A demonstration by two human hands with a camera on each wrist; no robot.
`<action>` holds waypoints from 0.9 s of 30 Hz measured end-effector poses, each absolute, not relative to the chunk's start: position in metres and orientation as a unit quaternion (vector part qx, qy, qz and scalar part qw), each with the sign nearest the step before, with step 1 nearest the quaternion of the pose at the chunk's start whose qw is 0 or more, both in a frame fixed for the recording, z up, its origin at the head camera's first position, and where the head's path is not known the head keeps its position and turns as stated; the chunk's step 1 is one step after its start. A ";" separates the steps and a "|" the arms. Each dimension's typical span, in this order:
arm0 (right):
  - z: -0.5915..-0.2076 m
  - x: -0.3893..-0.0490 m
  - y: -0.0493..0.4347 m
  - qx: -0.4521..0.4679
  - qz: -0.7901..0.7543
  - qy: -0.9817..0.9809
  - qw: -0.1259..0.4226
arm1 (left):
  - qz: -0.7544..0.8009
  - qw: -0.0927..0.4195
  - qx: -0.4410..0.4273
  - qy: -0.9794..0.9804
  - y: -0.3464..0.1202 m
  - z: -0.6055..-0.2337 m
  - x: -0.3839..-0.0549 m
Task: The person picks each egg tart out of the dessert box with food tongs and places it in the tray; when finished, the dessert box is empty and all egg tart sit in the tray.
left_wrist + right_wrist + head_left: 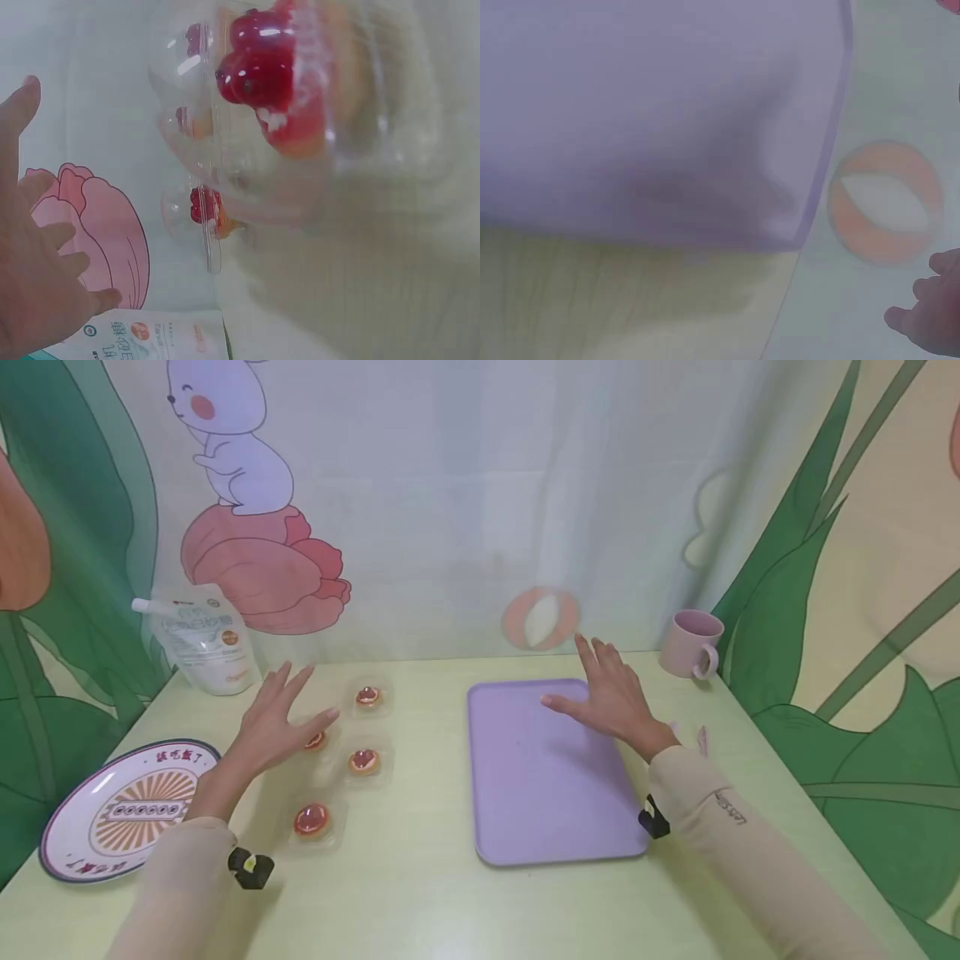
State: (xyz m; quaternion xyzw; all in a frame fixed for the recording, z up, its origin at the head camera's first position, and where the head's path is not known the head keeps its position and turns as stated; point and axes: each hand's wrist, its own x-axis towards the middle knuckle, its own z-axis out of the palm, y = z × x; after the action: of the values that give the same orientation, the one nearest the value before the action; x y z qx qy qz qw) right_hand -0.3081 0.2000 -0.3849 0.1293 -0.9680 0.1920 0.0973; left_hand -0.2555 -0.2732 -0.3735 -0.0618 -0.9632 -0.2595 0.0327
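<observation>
My left hand (272,727) hovers with fingers spread over the left side of the table, holding nothing. Beneath and beside it sit several small red-berry tarts (364,762) in clear domed plastic boxes; the hand partly covers one. In the left wrist view a tart (262,75) looms close to the camera, its berries glossy, while the hand (37,277) stays apart from it. Above the far right part of a lilac rectangular tray (540,802) is my right hand (611,697), fingers extended and grasping nothing. Its shadow falls on the tray.
An oval patterned plate (75,827) lies at the left edge. Behind it stands a white spouted pouch (206,647). A pink mug (686,647) is at the back right. Some pink object (702,741) shows partly behind the right wrist. A printed curtain (450,510) hangs behind the table.
</observation>
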 end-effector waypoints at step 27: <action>-0.387 -0.250 0.066 0.290 0.473 -0.825 -0.104 | -0.385 -0.063 -0.145 -0.909 -0.304 -0.394 -0.191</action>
State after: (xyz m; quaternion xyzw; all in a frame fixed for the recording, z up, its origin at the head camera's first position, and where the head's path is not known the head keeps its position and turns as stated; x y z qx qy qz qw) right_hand -0.2503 0.0660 -0.3867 0.2902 -0.8255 0.4728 -0.1039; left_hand -0.1906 -0.3038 -0.3936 -0.1452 -0.9091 -0.3854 -0.0627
